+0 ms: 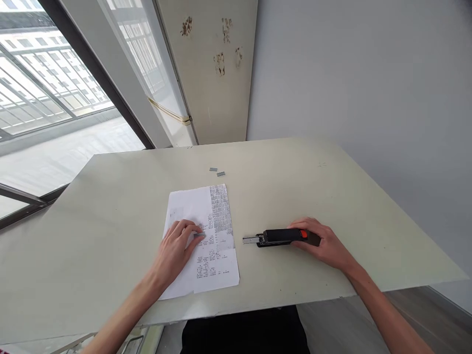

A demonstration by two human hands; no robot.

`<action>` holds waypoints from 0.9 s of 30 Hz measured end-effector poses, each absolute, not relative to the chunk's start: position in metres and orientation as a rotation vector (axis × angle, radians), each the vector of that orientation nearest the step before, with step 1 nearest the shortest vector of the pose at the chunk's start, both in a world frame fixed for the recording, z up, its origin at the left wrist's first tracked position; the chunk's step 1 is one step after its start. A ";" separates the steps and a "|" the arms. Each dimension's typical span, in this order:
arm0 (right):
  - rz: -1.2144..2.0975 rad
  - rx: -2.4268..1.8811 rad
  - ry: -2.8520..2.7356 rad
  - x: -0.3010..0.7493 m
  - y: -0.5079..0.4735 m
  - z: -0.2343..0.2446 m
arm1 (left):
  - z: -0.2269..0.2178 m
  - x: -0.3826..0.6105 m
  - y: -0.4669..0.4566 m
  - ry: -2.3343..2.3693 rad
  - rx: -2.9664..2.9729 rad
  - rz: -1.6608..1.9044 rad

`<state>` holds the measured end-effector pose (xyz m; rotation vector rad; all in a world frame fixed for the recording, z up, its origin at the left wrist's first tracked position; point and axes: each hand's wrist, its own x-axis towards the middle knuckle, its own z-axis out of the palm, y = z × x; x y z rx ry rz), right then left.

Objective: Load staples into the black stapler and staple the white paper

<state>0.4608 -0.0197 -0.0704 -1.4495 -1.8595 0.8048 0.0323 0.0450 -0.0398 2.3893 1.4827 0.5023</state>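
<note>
A printed sheet of paper (206, 231) lies flat on the pale green table (332, 196). My left hand (177, 248) rests on the sheet, fingers curled, pinching a small grey strip of staples (199, 235) at its fingertips. To the right, a black stapler (283, 237) with an orange-red button lies on the table, its metal staple tray slid out to the left. My right hand (324, 243) grips the stapler's rear end.
Two small grey staple strips (217, 171) lie on the table beyond the paper. A large window is at the left, a beige cabinet (210, 69) stands behind the table, and a grey wall is at the right. The table's front edge is near my body.
</note>
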 end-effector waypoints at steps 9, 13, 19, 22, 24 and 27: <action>0.785 -1.432 -1.877 0.460 -0.019 -0.068 | -0.006 0.079 0.025 1.297 1.946 0.492; 0.776 -1.424 -1.888 0.460 -0.018 -0.066 | -0.012 0.101 0.025 1.211 2.016 0.503; 0.750 -1.389 -1.900 0.459 -0.015 -0.063 | -0.026 0.117 0.031 1.010 2.420 0.686; 0.749 -1.381 -1.898 0.459 -0.014 -0.062 | -0.025 0.124 0.035 1.004 2.483 0.699; 0.748 -1.375 -1.898 0.459 -0.014 -0.062 | -0.024 0.128 0.036 1.019 2.482 0.694; 0.740 -1.372 -1.900 0.459 -0.014 -0.062 | -0.024 0.133 0.036 1.027 2.510 0.681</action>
